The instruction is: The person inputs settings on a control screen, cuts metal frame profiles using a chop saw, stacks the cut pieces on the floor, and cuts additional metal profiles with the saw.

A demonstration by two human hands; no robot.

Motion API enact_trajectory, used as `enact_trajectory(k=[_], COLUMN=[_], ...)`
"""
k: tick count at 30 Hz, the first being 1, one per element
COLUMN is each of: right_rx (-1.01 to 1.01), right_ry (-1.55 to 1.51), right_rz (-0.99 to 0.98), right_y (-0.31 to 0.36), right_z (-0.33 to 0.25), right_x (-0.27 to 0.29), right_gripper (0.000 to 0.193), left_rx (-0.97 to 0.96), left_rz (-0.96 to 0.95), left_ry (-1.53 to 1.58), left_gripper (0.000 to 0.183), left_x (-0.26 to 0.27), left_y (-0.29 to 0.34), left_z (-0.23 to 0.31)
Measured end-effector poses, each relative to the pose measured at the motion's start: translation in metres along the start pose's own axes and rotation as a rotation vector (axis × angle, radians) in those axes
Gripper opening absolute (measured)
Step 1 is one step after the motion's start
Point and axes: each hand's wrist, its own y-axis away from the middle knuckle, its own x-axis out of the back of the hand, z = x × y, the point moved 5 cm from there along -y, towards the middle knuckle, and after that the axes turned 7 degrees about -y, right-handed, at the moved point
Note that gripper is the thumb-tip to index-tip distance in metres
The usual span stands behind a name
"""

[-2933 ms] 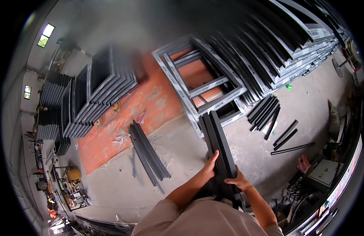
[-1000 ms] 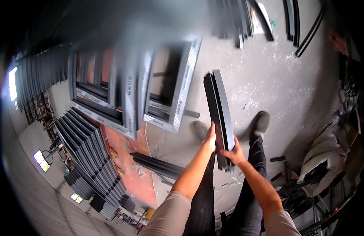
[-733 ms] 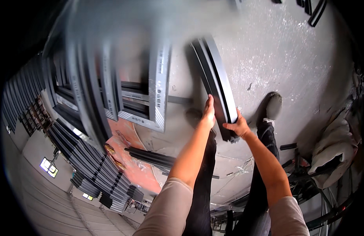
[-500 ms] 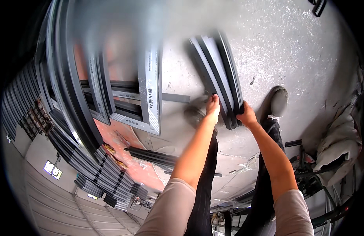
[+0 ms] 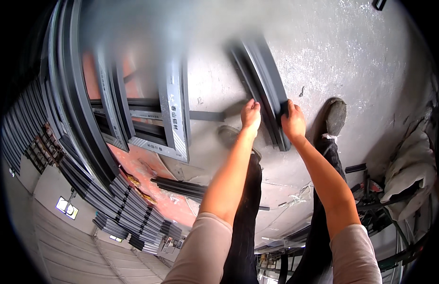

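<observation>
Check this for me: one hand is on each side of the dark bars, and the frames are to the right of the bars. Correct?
Not quite: the head view shows the frames left of the dark bars. The rest stands.

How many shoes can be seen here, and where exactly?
2: the right shoe, right of the right hand; the left shoe, left of the dark profiles, partly hidden behind the left forearm.

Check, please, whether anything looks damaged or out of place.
Pale scraps lie loose on the floor between the legs, like litter. The dark bars show no clear damage, but their far ends are blurred.
</observation>
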Motion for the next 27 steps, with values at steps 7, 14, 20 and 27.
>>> enact_trajectory(k=[7,14,20,27], right_rx=[0.061,0.069,0.056,-0.059], right_ry=[-0.005,0.158,0.31,0.168], right_rz=[-0.014,-0.245,-0.523,-0.315], right_y=[0.042,0.177,0.357,0.316], right_z=[-0.044,-0.045,-0.084,-0.076], right_x=[0.041,0.205,0.322,0.372], right_gripper=[0.05,0.055,0.066,0.058], left_rx=[-0.141,0.032,-0.05,0.255], left_rz=[0.404,0.119,0.145,-0.026], left_ry=[-0.328,-0.239,-0.589,-0.938], left_gripper=[0.041,0.037,0.039,0.076], left_x=[0.071,0.124,0.181,0.158], left_y=[0.044,0.204,0.363,0.475], left_z=[-0.01,-0.026,-0.017,-0.026])
